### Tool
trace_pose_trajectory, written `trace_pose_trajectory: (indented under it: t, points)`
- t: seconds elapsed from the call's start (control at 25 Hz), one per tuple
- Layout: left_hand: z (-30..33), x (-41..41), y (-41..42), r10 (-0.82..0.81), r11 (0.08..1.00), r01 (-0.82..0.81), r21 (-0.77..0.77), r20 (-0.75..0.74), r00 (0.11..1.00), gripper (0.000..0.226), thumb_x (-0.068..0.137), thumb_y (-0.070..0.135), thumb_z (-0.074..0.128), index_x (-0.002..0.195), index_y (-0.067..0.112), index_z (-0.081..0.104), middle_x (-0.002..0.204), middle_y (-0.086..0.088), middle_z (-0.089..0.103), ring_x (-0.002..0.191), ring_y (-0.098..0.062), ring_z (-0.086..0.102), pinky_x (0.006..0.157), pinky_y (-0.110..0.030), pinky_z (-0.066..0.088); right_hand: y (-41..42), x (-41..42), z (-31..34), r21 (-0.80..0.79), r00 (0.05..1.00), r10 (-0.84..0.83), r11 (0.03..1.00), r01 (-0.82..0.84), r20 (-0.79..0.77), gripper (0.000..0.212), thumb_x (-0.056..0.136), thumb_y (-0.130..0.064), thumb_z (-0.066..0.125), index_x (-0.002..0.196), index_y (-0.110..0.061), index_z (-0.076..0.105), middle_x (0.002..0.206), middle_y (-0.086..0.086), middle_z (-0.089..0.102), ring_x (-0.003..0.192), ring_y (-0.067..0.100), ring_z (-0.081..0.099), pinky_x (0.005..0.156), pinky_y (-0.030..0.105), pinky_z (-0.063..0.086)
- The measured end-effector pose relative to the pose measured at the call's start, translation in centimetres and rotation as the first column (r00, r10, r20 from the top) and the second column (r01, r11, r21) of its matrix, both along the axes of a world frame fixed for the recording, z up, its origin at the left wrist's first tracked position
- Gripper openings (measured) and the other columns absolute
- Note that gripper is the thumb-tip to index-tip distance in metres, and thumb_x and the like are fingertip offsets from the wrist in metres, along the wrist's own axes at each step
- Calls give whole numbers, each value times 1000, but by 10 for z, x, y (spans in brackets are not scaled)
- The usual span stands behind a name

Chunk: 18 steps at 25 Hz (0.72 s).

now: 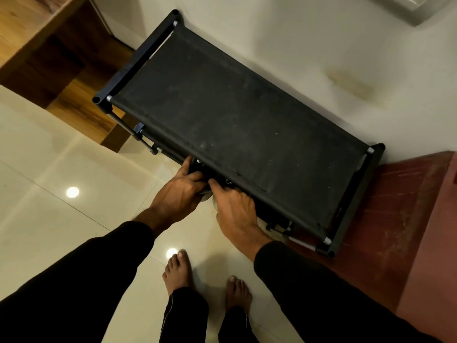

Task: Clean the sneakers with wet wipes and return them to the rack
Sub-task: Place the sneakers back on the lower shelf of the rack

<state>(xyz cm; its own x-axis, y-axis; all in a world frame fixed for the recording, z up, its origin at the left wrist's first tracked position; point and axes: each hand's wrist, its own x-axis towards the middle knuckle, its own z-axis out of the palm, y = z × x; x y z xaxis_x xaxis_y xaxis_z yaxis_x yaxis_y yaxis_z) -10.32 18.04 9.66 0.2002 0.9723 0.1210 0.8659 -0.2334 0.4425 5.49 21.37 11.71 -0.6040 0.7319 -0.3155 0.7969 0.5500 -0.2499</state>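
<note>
A black shoe rack (237, 115) with a dusty fabric top stands against the white wall, seen from above. At its front edge my left hand (180, 189) and my right hand (235, 209) reach under the top shelf. Both grip dark sneakers (206, 194) with pale soles, which sit mostly hidden under the shelf. My left fingers curl around one shoe's heel. My right fingers curl over the other shoe beside it. No wet wipes are in view.
My bare feet (178, 271) stand on glossy cream floor tiles (49, 184). A red mat or step (400, 214) lies to the rack's right. A wooden cabinet (59, 60) stands at the left, close to the rack's end.
</note>
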Motion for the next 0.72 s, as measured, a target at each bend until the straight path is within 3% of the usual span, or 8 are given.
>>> trace_pose_trajectory:
  t: [0.16,0.36,0.52,0.72]
  points:
    - [-1,10,-1,9,1000,-9,-5,-16,1000,25,82,12,77,108,14,76,108,-3,73,132,-28,35,107,-56,43,2,11,-3,21,1000,15,1000,-15,-6,58,96,-14,56,148,-22,32,117,9,66,95,23,67,84,32,55]
    - [-14,16,1,26,992,-34,-120,-66,997,31,86,18,74,117,15,73,123,-1,68,142,-40,34,112,-48,39,2,22,-11,86,1000,13,996,-11,-27,60,92,-14,62,148,-22,39,115,11,67,94,24,68,86,33,56]
    - [-14,25,1,72,990,-79,-117,-61,996,29,84,14,75,113,13,74,120,-1,69,136,-41,38,103,-42,49,2,30,-19,141,999,25,990,-22,-21,61,90,-17,65,147,-20,42,116,13,67,95,26,68,88,35,57]
    - [-19,34,3,75,992,-80,-95,-53,996,25,84,12,73,108,12,76,116,-2,69,130,-41,42,103,-40,48,2,40,-21,171,998,-6,985,17,-61,57,89,-12,65,143,-21,48,111,13,69,87,25,69,81,34,59]
